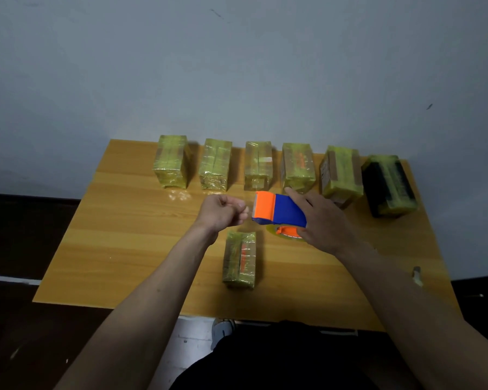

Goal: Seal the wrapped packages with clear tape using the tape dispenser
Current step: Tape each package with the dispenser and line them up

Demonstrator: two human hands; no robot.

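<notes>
Above the middle of the bench [119,249], the right hand [321,220] grips the tape dispenser [279,210], fingers wrapped over its blue body, with the orange front end pointing left and the tape roll [286,233] showing just beneath the palm. Just left of that orange end, the left hand [223,212] is held with fingers curled and thumb and fingertips pinched together close to the dispenser's mouth; clear tape may run between them, but it cannot be made out, so what the pinch holds is uncertain. Below both hands, nearer the person, a single wrapped package [239,260] lies lengthwise on the wood, glossy yellowish film over it and a reddish mark on its top; neither hand touches it. Farther off, along the far edge of the bench, a row of six wrapped packages [258,164] stands side by side with small gaps between them, five yellowish and the rightmost one, a dark package [388,185], black under its film. The right hand and dispenser overlap the near ends of the fourth and fifth in that row from this viewpoint. A few shiny scraps [178,195] lie on the wood in front of the leftmost packages. Near the right edge of the bench sits a small pale object [417,275], too blurred to identify. A grey wall [237,66] rises behind, and a shoe [221,332] shows on the floor below the near edge.
</notes>
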